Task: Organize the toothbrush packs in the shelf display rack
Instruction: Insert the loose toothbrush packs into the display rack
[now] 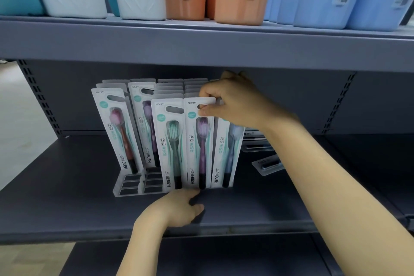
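The right hand (226, 101) pinches the purple toothbrush pack (200, 141) by its top, front row of the clear display rack (130, 188). Lower it straight into its slot while the left hand (181, 206), loosely curled and holding nothing, steadies the rack's front.

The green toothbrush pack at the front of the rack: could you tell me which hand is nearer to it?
Left. The left hand rests just below the green toothbrush pack; the right hand pinches the neighbouring purple pack.

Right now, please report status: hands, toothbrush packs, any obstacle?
Right hand pinches top of purple toothbrush pack, front row. Left hand rests at display rack base. Loose packs lie on shelf, right of rack.
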### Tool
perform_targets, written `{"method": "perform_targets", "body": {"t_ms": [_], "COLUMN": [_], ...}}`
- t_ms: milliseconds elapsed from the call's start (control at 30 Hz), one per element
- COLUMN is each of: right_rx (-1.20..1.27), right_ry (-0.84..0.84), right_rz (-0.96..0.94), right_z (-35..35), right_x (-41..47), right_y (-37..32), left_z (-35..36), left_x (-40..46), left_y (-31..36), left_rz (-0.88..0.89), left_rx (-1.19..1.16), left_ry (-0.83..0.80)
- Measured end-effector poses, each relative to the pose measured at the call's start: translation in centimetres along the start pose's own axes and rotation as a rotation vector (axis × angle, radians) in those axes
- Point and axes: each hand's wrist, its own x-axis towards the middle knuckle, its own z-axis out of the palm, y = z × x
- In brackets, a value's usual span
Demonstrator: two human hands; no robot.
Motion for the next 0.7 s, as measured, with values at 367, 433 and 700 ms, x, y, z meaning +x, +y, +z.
{"method": "perform_targets", "body": {"t_ms": [367, 433, 700], "right_rx": [-0.074, -0.091, 0.194], "right_ry": [-0.037, -0.020, 0.283], "right_rz": [0.017, 0.025, 0.010], "right_z": [-0.5, -0.4, -0.9], "right_x": [-0.2, -0.4, -2.4], "right_y": [-0.3, -0.3, 0.8], "left_z": [-0.1, -0.2, -0.1], "left_x": [-0.3, -0.4, -1.3], "left_y": [0.4, 0.6, 1.7], "left_rz": [-0.007, -0.007, -0.002], "left_rx": [0.039, 0.045, 0.085], "left_ry": [-0.008, -0.012, -0.044]}}
